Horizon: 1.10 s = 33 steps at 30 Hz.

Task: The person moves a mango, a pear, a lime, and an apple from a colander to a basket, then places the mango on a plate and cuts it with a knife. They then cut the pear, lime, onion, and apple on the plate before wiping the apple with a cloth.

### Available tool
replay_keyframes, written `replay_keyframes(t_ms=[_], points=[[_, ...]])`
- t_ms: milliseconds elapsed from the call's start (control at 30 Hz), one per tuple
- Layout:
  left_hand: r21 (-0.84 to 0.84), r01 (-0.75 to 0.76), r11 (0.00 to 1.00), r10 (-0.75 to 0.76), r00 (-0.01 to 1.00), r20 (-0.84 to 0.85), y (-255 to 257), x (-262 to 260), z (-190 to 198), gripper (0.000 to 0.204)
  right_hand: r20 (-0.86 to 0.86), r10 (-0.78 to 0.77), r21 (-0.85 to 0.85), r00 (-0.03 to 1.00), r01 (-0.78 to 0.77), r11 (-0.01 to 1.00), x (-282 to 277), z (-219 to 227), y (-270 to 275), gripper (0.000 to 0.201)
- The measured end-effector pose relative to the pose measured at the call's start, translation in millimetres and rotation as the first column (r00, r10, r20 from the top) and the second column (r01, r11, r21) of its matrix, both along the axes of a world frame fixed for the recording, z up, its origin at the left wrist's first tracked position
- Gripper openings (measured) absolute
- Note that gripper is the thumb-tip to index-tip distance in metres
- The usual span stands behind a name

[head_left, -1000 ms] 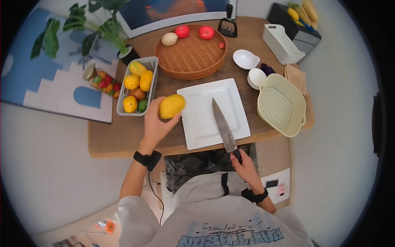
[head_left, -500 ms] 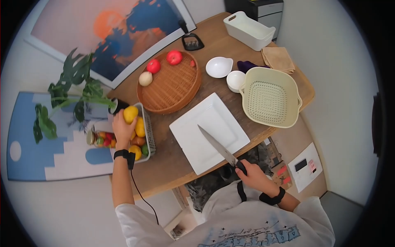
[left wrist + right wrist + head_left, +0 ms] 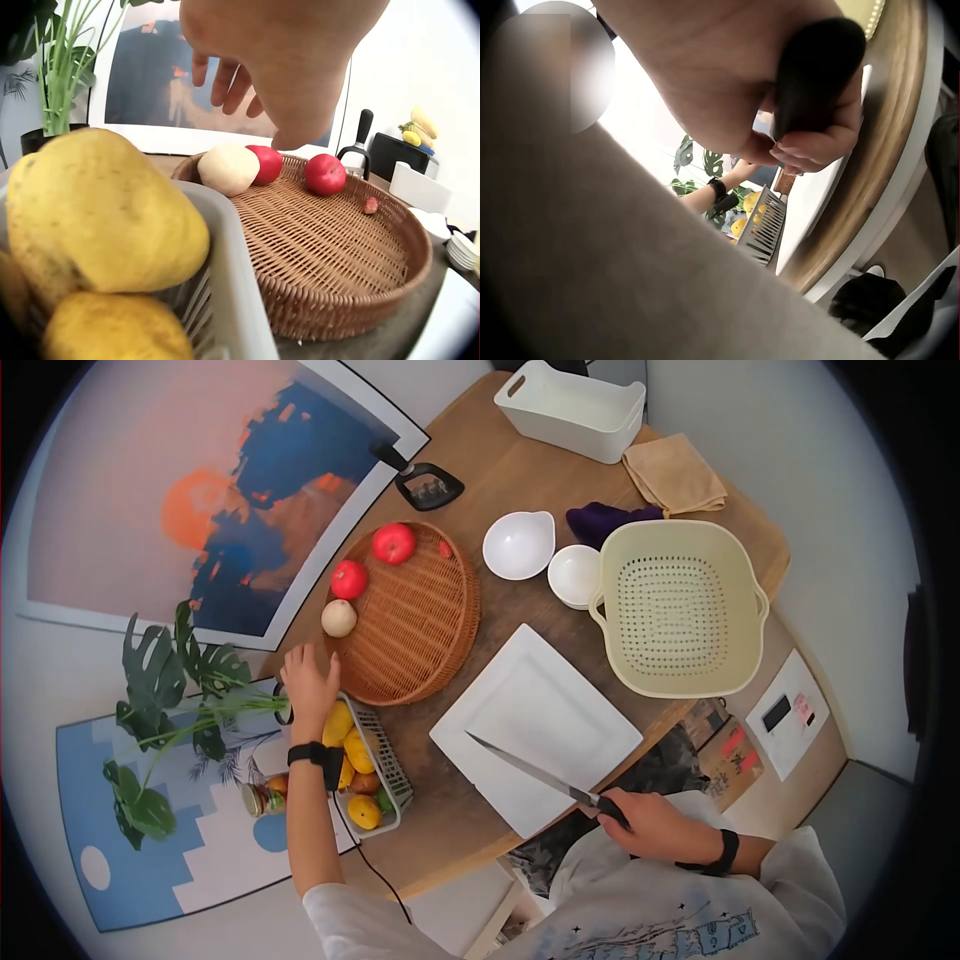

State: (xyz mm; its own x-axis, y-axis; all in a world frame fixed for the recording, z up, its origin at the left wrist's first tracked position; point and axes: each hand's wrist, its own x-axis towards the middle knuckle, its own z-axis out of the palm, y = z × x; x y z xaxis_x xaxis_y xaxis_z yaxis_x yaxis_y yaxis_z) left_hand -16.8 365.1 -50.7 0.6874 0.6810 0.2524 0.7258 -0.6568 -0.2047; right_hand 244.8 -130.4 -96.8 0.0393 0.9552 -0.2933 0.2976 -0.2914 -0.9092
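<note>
My left hand (image 3: 312,685) holds nothing, its fingers loosely bent above the left rim of the round wicker tray (image 3: 415,625). Close ahead of it, a pale roundish piece of produce (image 3: 339,618) lies in the tray beside two red round fruits (image 3: 394,543). Just below that wrist stands a grey slatted basket (image 3: 396,760) holding yellow mangoes (image 3: 105,214) and other fruit. My right hand (image 3: 655,824) grips the black handle of a kitchen knife (image 3: 525,765). The blade reaches over a white square plate (image 3: 560,710), tip pointing left.
A cream colander (image 3: 680,680), two white bowls (image 3: 519,547), a purple cloth (image 3: 605,520), a tan cloth (image 3: 675,475) and a white bin (image 3: 570,425) stand to the right and back. A potted plant (image 3: 205,690), a jar (image 3: 262,798) and a framed picture (image 3: 330,480) flank the left.
My left hand carried a yellow mango from beside the plate to the grey basket, let it go there, and moved on toward the wicker tray. The right hand keeps the knife over the plate.
</note>
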Motion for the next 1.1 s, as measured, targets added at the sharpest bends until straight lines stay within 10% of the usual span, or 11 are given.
replay_keyframes(t_ms=[367,533,800,1100], points=[[0.012,-0.189,0.982,0.189,0.973,-0.135,92,44,-81,0.077,0.000,-0.141,-0.073,0.990,0.141,0.987,9,6,0,0.038],[-0.006,-0.043,0.999,0.043,0.998,-0.052,73,46,-63,0.075,0.029,-0.174,-0.022,0.984,0.175,0.984,8,12,-3,0.037],[-0.084,0.264,0.961,-0.217,0.906,0.364,-132,79,30,0.073,0.008,-0.151,0.127,0.988,0.149,0.981,4,12,1,0.024],[-0.399,0.135,0.907,0.181,0.730,0.659,-331,57,-104,0.080,0.059,-0.220,0.056,0.974,0.217,0.975,14,10,-12,0.026]])
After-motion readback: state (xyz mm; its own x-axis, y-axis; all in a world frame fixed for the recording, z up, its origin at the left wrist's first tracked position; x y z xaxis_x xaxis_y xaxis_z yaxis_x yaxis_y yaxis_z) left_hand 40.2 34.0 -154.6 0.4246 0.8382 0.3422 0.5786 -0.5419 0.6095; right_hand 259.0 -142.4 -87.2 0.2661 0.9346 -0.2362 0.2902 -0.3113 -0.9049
